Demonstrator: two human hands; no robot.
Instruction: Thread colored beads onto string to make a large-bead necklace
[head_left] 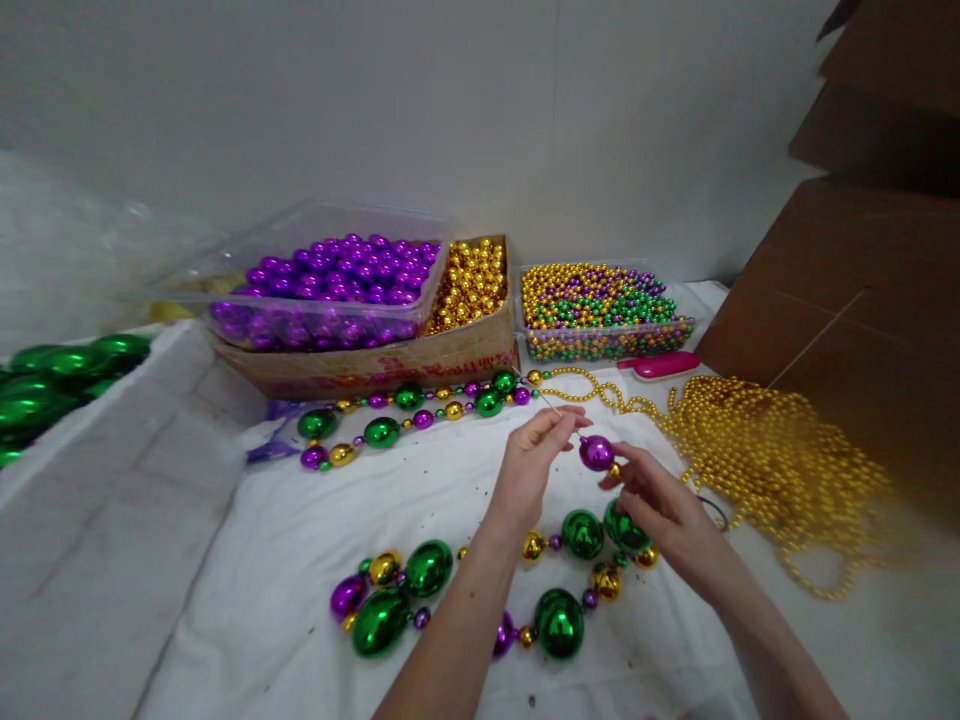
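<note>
My left hand (544, 445) is closed in a pinch on a thin, pale needle-like rod (551, 403), whose lower end meets a shiny purple bead (596, 453). The fingertips of my right hand (656, 495) are at the other side of that purple bead, with a small gold bead (615, 470) against them. A green bead (626, 525) lies partly hidden below the right fingers. It belongs to a string of large green, gold and purple beads (559, 623) looped on the white cloth (277, 560). My left forearm covers part of this string.
Behind lie a finished-looking bead necklace (382, 432), a clear bin of purple beads (337, 285), a cardboard box (375, 365) with gold beads, and a tub of small mixed beads (600, 310). Rightward are a pink-handled tool (664, 366), gold bead chains (772, 460) and a large carton (840, 300).
</note>
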